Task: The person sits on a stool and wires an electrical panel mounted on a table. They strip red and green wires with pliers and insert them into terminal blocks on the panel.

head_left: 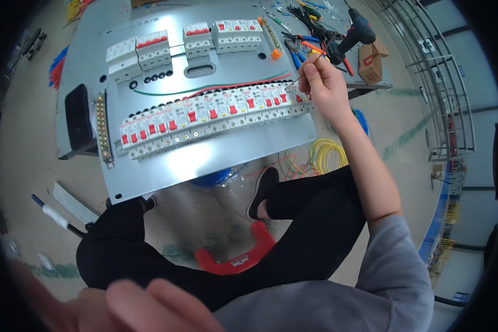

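Observation:
My right hand is closed in a pinch on a thin dark wire above the right end of a long row of circuit breakers. These white breakers with red switches sit on a grey metal mounting plate. A green wire and a red wire lie loose along the row's far side. My left hand is close up at the lower left, blurred and away from the plate; whether it holds anything does not show.
More breakers stand along the plate's far side. Brass terminal strips flank it. A black phone-like slab lies at the left. Pliers, a power drill and a carton lie far right. Coiled yellow wire rests on the floor.

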### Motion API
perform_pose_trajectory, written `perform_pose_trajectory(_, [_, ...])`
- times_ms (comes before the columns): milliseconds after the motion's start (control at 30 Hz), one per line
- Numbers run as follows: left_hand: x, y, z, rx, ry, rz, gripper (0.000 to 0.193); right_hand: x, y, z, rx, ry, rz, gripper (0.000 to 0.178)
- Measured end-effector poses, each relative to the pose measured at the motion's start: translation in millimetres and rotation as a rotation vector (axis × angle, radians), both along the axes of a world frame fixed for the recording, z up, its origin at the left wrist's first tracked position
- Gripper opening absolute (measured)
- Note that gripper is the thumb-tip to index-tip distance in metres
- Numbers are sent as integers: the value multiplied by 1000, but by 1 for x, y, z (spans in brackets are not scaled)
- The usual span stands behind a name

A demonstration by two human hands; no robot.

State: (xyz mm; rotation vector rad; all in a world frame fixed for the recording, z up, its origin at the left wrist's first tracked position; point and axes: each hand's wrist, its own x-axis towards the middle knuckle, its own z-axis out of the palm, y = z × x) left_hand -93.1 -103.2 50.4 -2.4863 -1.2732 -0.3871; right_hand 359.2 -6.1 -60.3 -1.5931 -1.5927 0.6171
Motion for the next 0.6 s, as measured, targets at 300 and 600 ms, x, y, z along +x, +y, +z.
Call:
perform_pose_trajectory(300, [4,9,-6,-21,-17,-52,53,9,6,-2,-20,106,86,23])
perform_pose_trajectory(600, [10,12,-9,31,40,-62,40,8,1,-14,-121,73,107,27])
